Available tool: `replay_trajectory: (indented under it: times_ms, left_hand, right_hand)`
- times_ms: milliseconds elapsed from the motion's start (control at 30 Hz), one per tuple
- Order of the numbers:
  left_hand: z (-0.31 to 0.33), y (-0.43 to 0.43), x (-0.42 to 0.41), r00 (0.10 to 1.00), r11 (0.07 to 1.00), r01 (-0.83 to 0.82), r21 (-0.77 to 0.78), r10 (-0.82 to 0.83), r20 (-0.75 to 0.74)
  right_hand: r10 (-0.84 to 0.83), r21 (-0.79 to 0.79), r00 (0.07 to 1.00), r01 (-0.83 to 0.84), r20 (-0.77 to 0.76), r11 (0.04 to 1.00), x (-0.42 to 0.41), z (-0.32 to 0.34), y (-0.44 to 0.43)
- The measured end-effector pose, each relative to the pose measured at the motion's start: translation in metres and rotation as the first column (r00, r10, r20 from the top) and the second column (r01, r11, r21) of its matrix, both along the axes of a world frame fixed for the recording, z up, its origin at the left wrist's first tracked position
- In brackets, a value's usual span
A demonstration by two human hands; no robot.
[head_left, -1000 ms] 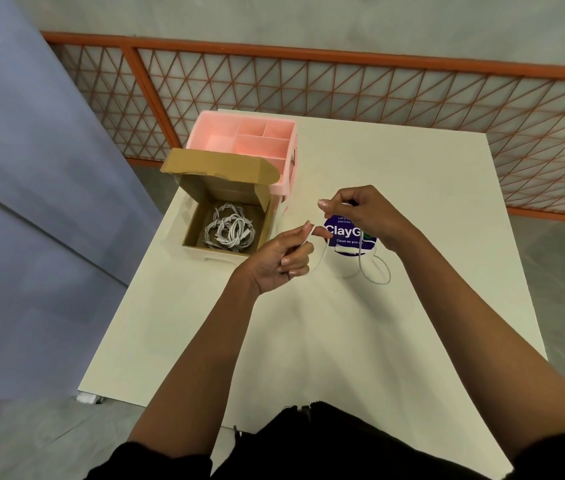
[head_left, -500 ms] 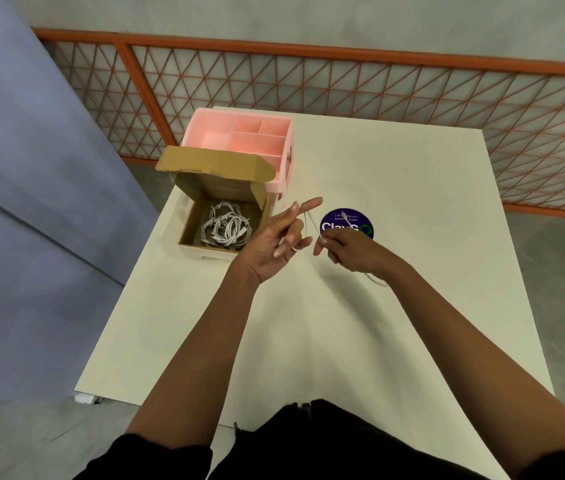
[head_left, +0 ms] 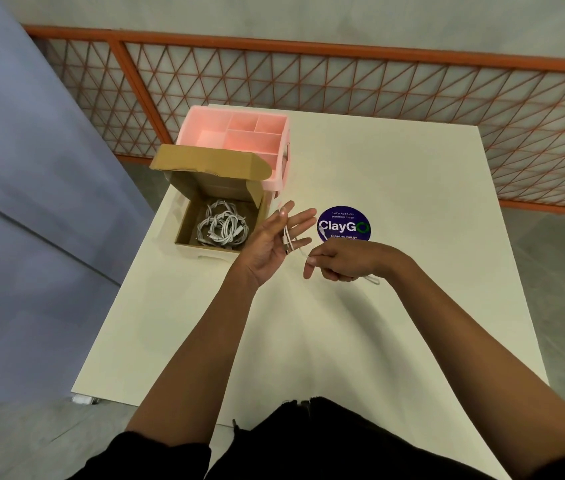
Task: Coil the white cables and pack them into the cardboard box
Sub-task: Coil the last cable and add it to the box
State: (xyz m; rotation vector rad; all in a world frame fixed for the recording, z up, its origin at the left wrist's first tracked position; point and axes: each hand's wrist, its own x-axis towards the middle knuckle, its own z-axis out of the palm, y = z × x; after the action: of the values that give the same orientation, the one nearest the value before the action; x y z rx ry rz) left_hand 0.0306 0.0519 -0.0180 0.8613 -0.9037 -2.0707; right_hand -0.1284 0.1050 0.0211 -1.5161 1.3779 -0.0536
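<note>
Over the pale tabletop (head_left: pixel 309 341), the left hand (head_left: pixel 272 244) lies palm-up, fingers spread wide, with a thin white cable (head_left: pixel 288 238) draped across them. The right hand (head_left: pixel 340 263) pinches that cable just beside. More coiled white cables (head_left: pixel 224 228) lie inside the open brown cardboard box (head_left: pixel 184 230), in front of a pink plastic compartment organiser (head_left: pixel 239 133). A round purple sticker (head_left: pixel 343 225) reads "ClayGo" and "Clean as you go".

Workplace pantry (ClayGo sticker (head_left: pixel 343 226))

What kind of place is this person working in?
Probably a shared pantry or break area in a workplace, though I can't be sure. A round sticker on the white table says "Let's keep our pantries clean", and an orange mesh railing runs behind it.
</note>
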Motion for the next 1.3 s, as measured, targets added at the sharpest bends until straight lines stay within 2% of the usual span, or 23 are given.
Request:
replay_trajectory:
  times_ms: [167,300,367,467,533,633,733,867,1067,1300]
  left_hand:
    - [-0.003,-0.001,-0.002,0.992,0.996,0.043,-0.073,-0.033,0.121]
    - [-0.004,0.002,-0.007,0.96,0.989,0.096,-0.114,-0.062,0.272]
    - [-0.007,0.004,-0.01,0.917,0.971,0.192,-0.139,-0.128,0.377]
    - [-0.005,0.007,-0.01,0.87,0.92,0.35,-0.179,-0.248,0.427]
    - [-0.002,0.009,-0.01,0.885,0.924,0.354,-0.149,-0.279,0.374]
    - [0.002,0.011,-0.008,0.925,0.934,0.353,-0.058,-0.339,0.175]
    - [0.005,0.012,-0.003,0.904,0.905,0.425,0.002,-0.424,-0.045]
    - [0.003,0.013,0.001,0.874,0.895,0.442,0.067,-0.412,-0.257]
    - [0.008,0.014,0.002,0.824,0.844,0.524,0.115,-0.468,-0.32]
    - [0.009,0.013,0.003,0.825,0.858,0.485,0.169,-0.384,-0.415]
  right_hand:
    - [0.091,-0.055,0.994,-0.094,-0.065,0.994,-0.004,0.017,-0.003]
    - [0.115,-0.093,0.993,-0.118,-0.034,0.989,-0.005,0.031,-0.008]
    - [0.073,-0.173,0.997,-0.077,-0.03,0.982,-0.007,0.035,-0.012]
    - [-0.087,-0.368,0.996,0.076,-0.014,0.927,-0.014,0.039,-0.02]
    - [-0.193,-0.418,0.979,0.2,0.059,0.886,-0.019,0.041,-0.023]
    - [-0.284,-0.413,0.944,0.329,0.168,0.849,-0.023,0.042,-0.023]
    - [-0.337,-0.403,0.914,0.402,0.225,0.822,-0.027,0.036,-0.02]
    - [-0.398,-0.354,0.861,0.496,0.317,0.793,-0.029,0.023,-0.016]
    - [-0.495,-0.28,0.762,0.626,0.418,0.727,-0.019,0.013,-0.009]
    - [-0.49,-0.236,0.771,0.607,0.406,0.759,-0.021,0.015,-0.007]
